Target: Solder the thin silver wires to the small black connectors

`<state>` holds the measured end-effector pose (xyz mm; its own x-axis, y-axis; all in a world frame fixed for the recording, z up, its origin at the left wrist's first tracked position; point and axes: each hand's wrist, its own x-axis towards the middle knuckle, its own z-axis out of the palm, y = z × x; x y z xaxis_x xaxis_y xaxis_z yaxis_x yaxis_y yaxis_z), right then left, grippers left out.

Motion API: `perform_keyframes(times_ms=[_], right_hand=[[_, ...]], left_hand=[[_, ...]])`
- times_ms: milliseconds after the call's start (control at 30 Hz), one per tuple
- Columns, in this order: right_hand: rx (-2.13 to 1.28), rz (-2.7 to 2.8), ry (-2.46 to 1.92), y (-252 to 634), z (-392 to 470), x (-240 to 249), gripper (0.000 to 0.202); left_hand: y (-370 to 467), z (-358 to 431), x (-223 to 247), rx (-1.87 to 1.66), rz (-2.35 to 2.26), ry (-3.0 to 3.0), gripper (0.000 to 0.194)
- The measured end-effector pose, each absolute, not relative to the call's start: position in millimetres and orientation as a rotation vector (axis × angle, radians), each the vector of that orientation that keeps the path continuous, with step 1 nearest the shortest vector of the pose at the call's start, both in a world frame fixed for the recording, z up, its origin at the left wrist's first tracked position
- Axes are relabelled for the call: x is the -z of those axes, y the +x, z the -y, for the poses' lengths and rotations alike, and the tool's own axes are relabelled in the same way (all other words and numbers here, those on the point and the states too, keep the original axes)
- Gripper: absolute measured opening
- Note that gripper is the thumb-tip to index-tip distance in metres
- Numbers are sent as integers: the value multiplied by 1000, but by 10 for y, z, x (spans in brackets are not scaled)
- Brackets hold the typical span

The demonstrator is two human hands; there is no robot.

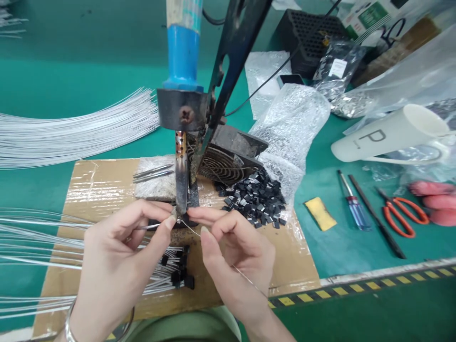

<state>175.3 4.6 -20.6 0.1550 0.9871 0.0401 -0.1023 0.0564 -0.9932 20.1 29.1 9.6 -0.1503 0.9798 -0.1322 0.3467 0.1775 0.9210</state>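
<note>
A soldering iron [183, 57] with a blue handle hangs tip-down in a black clamp. My left hand [124, 251] is closed in a pinch just left of its tip, at a small piece mostly hidden by the fingertips. A thin pale wire [149, 227] runs back from that pinch under the fingers. My right hand [238, 251] is closed on thin solder wire [246, 279], whose free end reaches the iron's tip. Below the tip lie several white wires ending in black connectors [188, 281]. A pile of loose black connectors [256, 199] is heaped to the right.
Cardboard [96, 185] covers the work spot. Behind the iron stand a black fan [228, 161] and a metal bracket [235, 52]. A bundle of white wires [78, 135] lies left. Rightward are a yellow sponge [319, 213], screwdriver [358, 213], orange-handled scissors [399, 216] and white mug [384, 135].
</note>
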Motion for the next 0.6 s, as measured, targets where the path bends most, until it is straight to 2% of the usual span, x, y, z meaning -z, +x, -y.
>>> perform_keyframes(times_ms=[600], right_hand=[[-1084, 1068, -1178, 1753, -40, 199, 24]], left_hand=[[143, -260, -43, -969, -1638, 1338, 5]])
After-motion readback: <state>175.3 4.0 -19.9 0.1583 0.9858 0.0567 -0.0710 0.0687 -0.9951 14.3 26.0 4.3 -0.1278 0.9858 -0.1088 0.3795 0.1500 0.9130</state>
